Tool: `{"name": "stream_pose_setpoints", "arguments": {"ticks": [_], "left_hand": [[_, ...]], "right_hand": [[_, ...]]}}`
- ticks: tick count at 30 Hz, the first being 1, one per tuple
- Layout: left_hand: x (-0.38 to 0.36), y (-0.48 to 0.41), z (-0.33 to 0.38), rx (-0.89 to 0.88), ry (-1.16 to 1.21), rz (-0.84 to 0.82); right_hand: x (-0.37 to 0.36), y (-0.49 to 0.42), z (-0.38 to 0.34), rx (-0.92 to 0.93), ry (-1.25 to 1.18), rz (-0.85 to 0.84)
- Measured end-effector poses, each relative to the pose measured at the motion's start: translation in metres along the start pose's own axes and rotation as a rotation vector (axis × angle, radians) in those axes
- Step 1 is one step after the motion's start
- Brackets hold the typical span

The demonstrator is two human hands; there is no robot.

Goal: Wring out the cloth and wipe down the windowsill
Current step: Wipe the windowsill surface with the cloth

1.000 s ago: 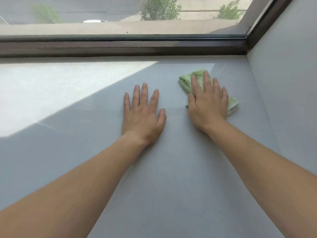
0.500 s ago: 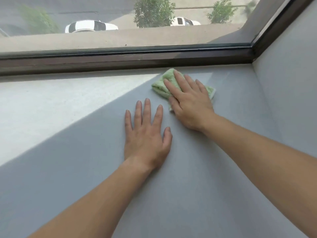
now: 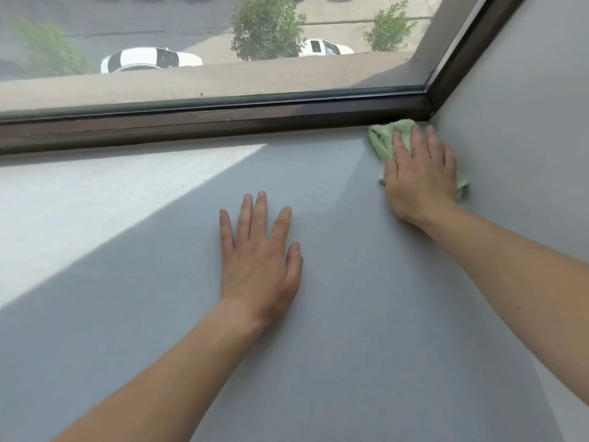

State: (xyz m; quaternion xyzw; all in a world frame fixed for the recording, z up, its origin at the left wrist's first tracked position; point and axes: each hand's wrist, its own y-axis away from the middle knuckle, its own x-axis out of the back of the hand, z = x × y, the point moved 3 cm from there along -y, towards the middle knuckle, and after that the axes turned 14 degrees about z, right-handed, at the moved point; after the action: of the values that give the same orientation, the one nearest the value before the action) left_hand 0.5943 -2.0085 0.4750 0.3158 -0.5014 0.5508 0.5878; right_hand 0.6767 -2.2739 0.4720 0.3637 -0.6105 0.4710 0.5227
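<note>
Rightward since half a second ago, the right hand (image 3: 420, 183) has slid the green cloth (image 3: 387, 138) into the windowsill (image 3: 366, 330) corner — fingers flat, pressing it beside the window frame (image 3: 223, 121). Left hand (image 3: 259, 260) lies flat on the sill — holding nothing.

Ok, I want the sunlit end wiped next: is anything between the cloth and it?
Only the left hand, flat on the windowsill nearer the person. Along the window frame nothing visible lies between the cloth and the sunlit patch.
</note>
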Motion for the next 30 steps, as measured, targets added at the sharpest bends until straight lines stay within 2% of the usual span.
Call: {"name": "stream_pose_setpoints", "arguments": {"ticks": [3,6,9,11,13,16,18,21,24,26,30], "left_hand": [[-0.006,0.007,0.015,-0.030,0.060,-0.040],[-0.015,0.012,0.017,-0.064,-0.028,-0.052],[-0.018,0.011,0.017,-0.062,-0.062,-0.049],[-0.018,0.010,0.018,-0.064,-0.066,-0.059],[-0.017,0.010,0.019,-0.060,-0.067,-0.063],[-0.016,0.009,0.018,-0.060,-0.080,-0.073],[-0.016,0.009,0.017,-0.056,-0.088,-0.074],[-0.015,0.009,0.017,-0.048,-0.082,-0.065],[-0.011,0.010,0.017,-0.047,-0.068,-0.069],[-0.009,0.009,0.017,-0.039,-0.044,-0.058],[-0.006,0.013,0.019,-0.044,0.045,-0.017]], "right_hand": [[0.001,-0.013,0.015,-0.106,-0.013,-0.029],[0.002,-0.003,0.003,-0.176,-0.092,-0.015],[0.008,0.042,-0.006,-0.063,-0.147,0.006],[0.012,0.067,-0.001,0.069,-0.149,-0.044],[0.011,0.060,0.013,0.095,-0.112,-0.079],[0.007,0.033,0.024,-0.113,-0.081,-0.080],[0.008,0.040,0.009,-0.173,-0.084,-0.074],[0.017,0.085,-0.016,0.006,-0.126,-0.089],[0.021,0.099,-0.007,0.174,-0.140,-0.120],[0.015,0.079,0.012,0.128,-0.088,-0.078],[0.009,0.058,0.028,-0.105,-0.078,-0.026]]}}
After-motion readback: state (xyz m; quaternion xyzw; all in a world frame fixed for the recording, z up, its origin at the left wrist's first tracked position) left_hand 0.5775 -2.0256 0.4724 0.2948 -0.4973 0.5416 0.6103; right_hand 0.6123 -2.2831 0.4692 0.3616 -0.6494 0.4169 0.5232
